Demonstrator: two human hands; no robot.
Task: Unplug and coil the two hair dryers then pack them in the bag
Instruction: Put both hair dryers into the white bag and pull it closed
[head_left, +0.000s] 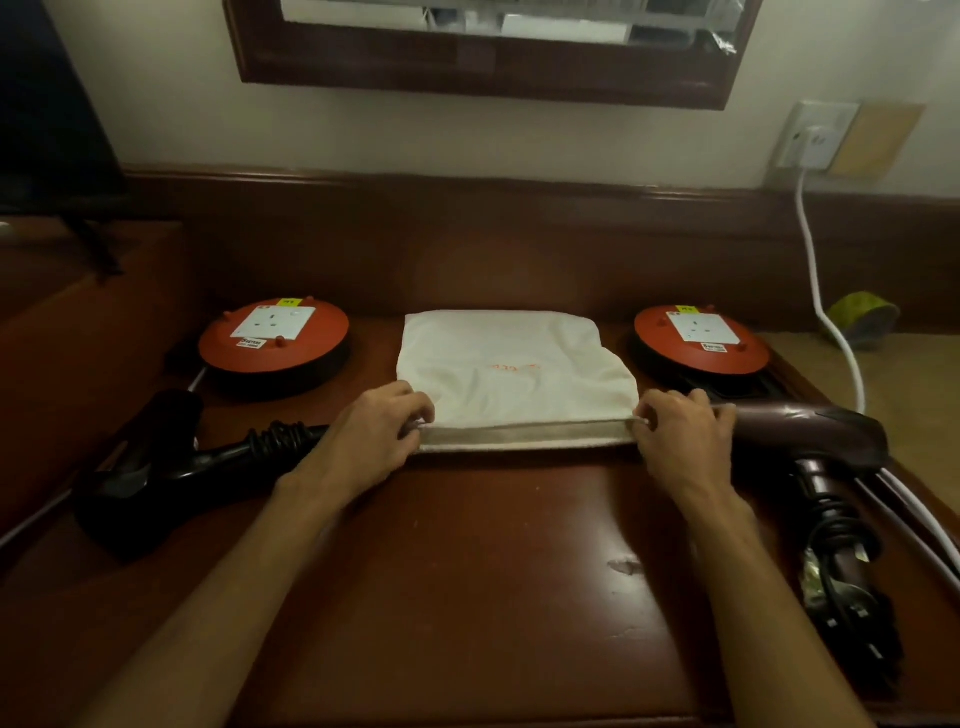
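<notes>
Head view: my left hand (382, 428) and right hand (678, 431) pinch the white bag's (511, 364) near corners, opening its mouth; the black dryer (156, 467) lies left, the maroon dryer (821, 447) right, cords coiled, ready for packing.

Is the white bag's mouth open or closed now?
Slightly open: left hand and right hand pinch the bag edge, showing a narrow inner strip.

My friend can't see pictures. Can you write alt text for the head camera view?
Two hands, left and right, pinch the near edge of a white cloth bag on a brown desk. A black hair dryer lies left, a maroon one right.
</notes>
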